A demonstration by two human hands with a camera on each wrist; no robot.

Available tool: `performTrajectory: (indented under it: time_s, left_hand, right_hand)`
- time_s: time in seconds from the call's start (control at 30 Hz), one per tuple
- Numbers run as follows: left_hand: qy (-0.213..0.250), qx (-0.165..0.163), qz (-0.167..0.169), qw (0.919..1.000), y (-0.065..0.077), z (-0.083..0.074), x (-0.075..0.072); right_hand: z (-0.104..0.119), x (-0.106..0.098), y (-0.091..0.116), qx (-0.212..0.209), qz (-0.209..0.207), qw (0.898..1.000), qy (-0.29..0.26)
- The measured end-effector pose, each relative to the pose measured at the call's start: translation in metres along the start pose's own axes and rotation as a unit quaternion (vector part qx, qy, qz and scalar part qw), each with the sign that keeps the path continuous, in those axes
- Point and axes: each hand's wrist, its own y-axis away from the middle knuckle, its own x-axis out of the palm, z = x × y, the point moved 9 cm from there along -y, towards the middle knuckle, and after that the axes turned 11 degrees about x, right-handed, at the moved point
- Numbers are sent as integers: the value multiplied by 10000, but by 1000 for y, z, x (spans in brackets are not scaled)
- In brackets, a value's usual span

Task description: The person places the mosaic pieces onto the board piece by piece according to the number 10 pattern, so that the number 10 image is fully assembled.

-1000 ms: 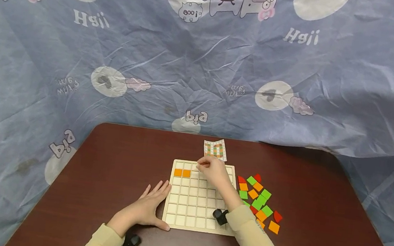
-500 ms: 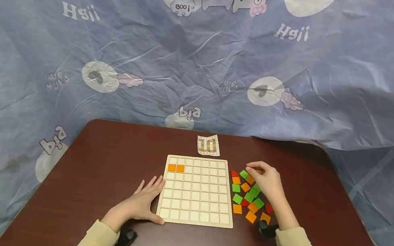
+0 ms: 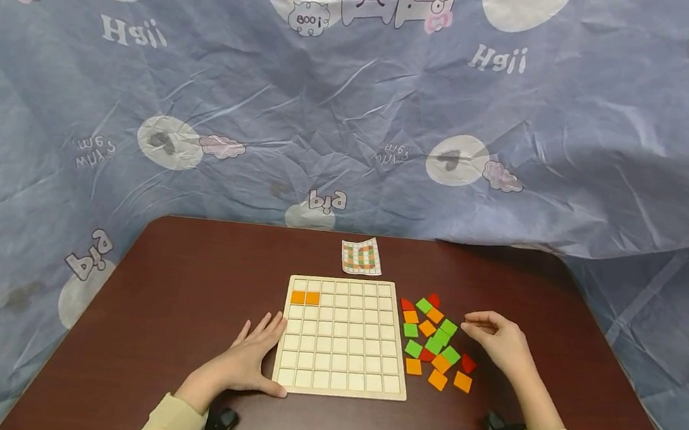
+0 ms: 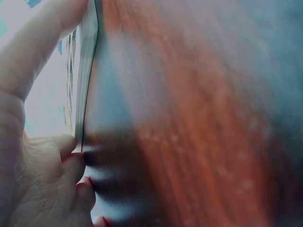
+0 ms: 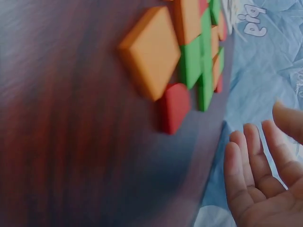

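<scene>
The right hand (image 3: 504, 341) has swung off the grid board (image 3: 345, 346) and now sits just right of the loose tiles (image 3: 436, 344) — fingers nearly straight, thumb apart, no tile visible between them. The board shows the same two orange tiles (image 3: 312, 298), side by side at its left in the second row down, so filling seems barely begun. The left hand (image 3: 247, 363) stays spread wide against the board's left edge — presumably steadying it.

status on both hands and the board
Left hand against grid board, left side. Right hand empty, beside loose tiles. Two orange tiles set in board. Neither hand in the way.
</scene>
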Motion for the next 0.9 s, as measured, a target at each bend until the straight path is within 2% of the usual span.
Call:
performTrajectory:
  time_s: [0.13,0.37,0.6,0.9]
  left_hand:
    - [-35,-21,18,10000,0,1,0]
    - [-60,-43,4,10000,-1,1,-1]
    - [26,-11,22,10000,-1,-1,0]
    - [12,-14,39,10000,-1,3,2]
  right_hand:
    - [-10,6,0,20,242,9997,3]
    - [-14,15,-10,-30,308,9995,42]
    - [-14,27,-21,18,242,9994,262]
    - [-8,31,-26,-70,99,9982,580]
